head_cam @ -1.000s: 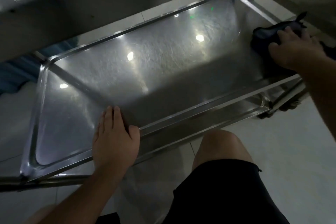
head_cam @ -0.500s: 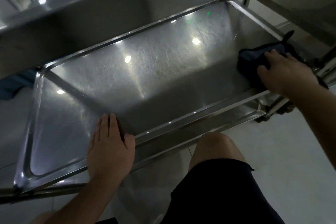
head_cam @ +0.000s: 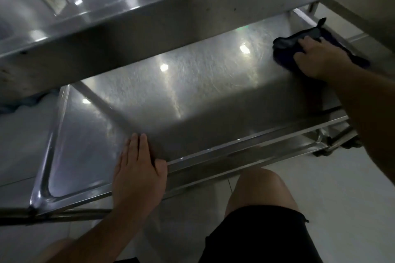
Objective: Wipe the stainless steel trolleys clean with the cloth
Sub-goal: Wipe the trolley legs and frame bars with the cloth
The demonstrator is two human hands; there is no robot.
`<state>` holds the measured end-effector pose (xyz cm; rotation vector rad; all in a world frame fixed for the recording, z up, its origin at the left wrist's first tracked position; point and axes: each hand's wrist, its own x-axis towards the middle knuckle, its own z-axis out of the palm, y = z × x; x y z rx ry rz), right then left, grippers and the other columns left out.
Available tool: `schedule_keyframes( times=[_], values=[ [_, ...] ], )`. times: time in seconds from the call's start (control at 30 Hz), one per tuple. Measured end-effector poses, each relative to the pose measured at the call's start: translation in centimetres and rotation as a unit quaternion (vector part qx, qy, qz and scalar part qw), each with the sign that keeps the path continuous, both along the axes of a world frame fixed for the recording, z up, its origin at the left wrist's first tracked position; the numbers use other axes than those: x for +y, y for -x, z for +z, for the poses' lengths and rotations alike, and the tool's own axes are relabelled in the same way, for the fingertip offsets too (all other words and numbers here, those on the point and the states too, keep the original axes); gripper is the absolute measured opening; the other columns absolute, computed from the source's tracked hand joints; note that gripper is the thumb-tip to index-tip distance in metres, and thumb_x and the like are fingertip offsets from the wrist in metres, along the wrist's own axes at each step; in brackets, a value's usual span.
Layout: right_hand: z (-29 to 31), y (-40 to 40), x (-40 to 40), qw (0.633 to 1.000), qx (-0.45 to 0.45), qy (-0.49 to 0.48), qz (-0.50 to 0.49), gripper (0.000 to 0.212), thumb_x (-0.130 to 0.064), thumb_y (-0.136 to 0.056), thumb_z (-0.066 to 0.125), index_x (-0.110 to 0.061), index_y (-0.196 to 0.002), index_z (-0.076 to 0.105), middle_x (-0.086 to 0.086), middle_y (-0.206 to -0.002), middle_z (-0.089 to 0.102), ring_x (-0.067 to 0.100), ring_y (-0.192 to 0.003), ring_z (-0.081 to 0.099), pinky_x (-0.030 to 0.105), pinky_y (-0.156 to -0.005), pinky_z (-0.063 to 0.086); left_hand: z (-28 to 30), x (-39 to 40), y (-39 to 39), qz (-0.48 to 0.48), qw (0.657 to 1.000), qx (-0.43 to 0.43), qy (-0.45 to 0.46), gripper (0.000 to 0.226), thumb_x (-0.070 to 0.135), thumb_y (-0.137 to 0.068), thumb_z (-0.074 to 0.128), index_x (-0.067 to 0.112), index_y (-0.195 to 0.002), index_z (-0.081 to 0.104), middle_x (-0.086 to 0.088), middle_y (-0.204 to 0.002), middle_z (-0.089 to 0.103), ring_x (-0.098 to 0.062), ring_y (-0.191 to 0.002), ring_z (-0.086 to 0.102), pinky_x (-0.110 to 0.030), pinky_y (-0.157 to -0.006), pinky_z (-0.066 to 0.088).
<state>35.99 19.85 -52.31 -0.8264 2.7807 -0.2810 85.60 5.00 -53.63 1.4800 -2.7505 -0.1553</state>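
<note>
The stainless steel trolley's lower shelf (head_cam: 192,96) spreads across the middle of the view, a shallow tray with a raised rim. A dark blue cloth (head_cam: 286,46) lies bunched at its far right end. My right hand (head_cam: 318,60) presses down on the cloth, fingers over it. My left hand (head_cam: 139,168) lies flat on the shelf's near rim, fingers together, holding nothing.
The trolley's upper shelf (head_cam: 149,6) overhangs the far half of the lower shelf. A caster wheel (head_cam: 333,149) sits under the right corner. My bare knee (head_cam: 263,190) and black shorts are close below the near rim. Pale tiled floor lies all around.
My right hand has slid the cloth leftward and toward the far side of the shelf. The view has dipped, so the upper shelf covers more. My left hand stays in place.
</note>
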Motion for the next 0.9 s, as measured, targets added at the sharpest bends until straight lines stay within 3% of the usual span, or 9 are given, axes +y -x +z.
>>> schedule_keyframes(
  times=[0.2,0.3,0.37,0.43,0.53,0.6,0.67,0.77,0.9],
  values=[
    [1.0,-10.7,-2.1,0.987,0.012,0.026,0.158,0.072,-0.057,-0.097,0.033,-0.028,-0.163,0.027,0.000,-0.172,0.024,0.030,-0.156,0.024,0.048,-0.121,0.028,0.2,0.2,0.0,-0.002,1.000,0.013,-0.001,0.085,0.051,-0.093,0.015,0.009,-0.166,0.026,-0.015,-0.173,0.023,-0.030,-0.161,0.017,-0.044,-0.131,0.014],
    [0.6,-15.4,-1.9,0.960,0.020,0.027,0.279,0.068,-0.057,-0.102,0.034,-0.032,-0.164,0.025,-0.012,-0.171,0.019,0.019,-0.158,0.017,0.043,-0.125,0.020,0.4,0.2,0.0,-0.004,1.000,0.010,-0.001,0.087,0.052,-0.092,0.013,0.008,-0.166,0.026,-0.014,-0.173,0.023,-0.029,-0.162,0.017,-0.043,-0.132,0.013],
    [0.6,-15.5,-0.1,0.951,0.010,0.031,0.307,0.074,-0.066,-0.096,0.029,-0.036,-0.164,0.026,-0.018,-0.169,0.018,0.013,-0.158,0.015,0.042,-0.125,0.017,0.6,0.2,0.0,-0.007,1.000,0.007,-0.010,0.089,0.054,-0.091,0.010,0.010,-0.168,0.022,-0.012,-0.175,0.018,-0.026,-0.162,0.012,-0.041,-0.132,0.010],
    [0.4,-12.8,2.0,0.962,0.017,0.037,0.271,0.078,-0.069,-0.088,0.029,-0.038,-0.160,0.032,-0.014,-0.168,0.027,0.017,-0.156,0.023,0.044,-0.124,0.023,0.6,0.2,0.0,-0.010,1.000,0.009,-0.014,0.087,0.054,-0.092,0.011,0.011,-0.168,0.020,-0.010,-0.176,0.016,-0.025,-0.163,0.010,-0.039,-0.132,0.008],
    [-0.3,-4.9,4.8,0.994,0.045,0.016,0.100,0.073,-0.067,-0.087,0.035,-0.039,-0.154,0.032,0.008,-0.162,0.041,0.039,-0.144,0.043,0.056,-0.116,0.038,0.5,0.1,-0.1,-0.009,1.000,0.016,-0.015,0.084,0.051,-0.095,0.017,0.013,-0.168,0.020,-0.010,-0.176,0.016,-0.024,-0.163,0.010,-0.039,-0.131,0.008],
    [-0.8,0.1,5.6,0.999,0.045,-0.004,-0.020,0.077,-0.068,-0.089,0.032,-0.034,-0.157,0.028,0.011,-0.165,0.034,0.043,-0.146,0.037,0.061,-0.117,0.034,0.2,0.0,-0.1,-0.008,1.000,0.013,-0.013,0.084,0.052,-0.094,0.016,0.014,-0.169,0.018,-0.009,-0.176,0.016,-0.024,-0.163,0.009,-0.038,-0.130,0.006],
    [-0.9,1.9,4.0,0.997,0.030,-0.008,-0.072,0.081,-0.066,-0.089,0.030,-0.028,-0.160,0.024,0.006,-0.171,0.023,0.042,-0.155,0.019,0.063,-0.121,0.024,0.0,0.0,0.0,-0.007,1.000,0.011,-0.009,0.084,0.053,-0.093,0.014,0.014,-0.168,0.018,-0.009,-0.176,0.016,-0.024,-0.162,0.011,-0.037,-0.129,0.005],
    [0.1,-2.5,-2.4,0.999,0.015,0.011,-0.034,0.079,-0.061,-0.086,0.027,-0.020,-0.152,0.036,0.012,-0.164,0.032,0.044,-0.151,0.026,0.065,-0.113,0.031,-0.2,-0.1,0.1,0.000,1.000,0.007,-0.009,0.083,0.051,-0.093,0.014,0.016,-0.169,0.017,-0.008,-0.176,0.015,-0.023,-0.163,0.010,-0.036,-0.129,0.004],
    [1.3,-15.1,-11.0,0.995,0.010,0.050,0.089,0.063,-0.049,-0.090,0.038,-0.019,-0.143,0.048,0.013,-0.153,0.046,0.040,-0.140,0.043,0.052,-0.108,0.040,-0.1,-0.1,0.2,0.003,1.000,0.007,-0.015,0.083,0.053,-0.094,0.013,0.017,-0.169,0.014,-0.006,-0.177,0.012,-0.022,-0.163,0.007,-0.039,-0.131,0.006]
  ],
)
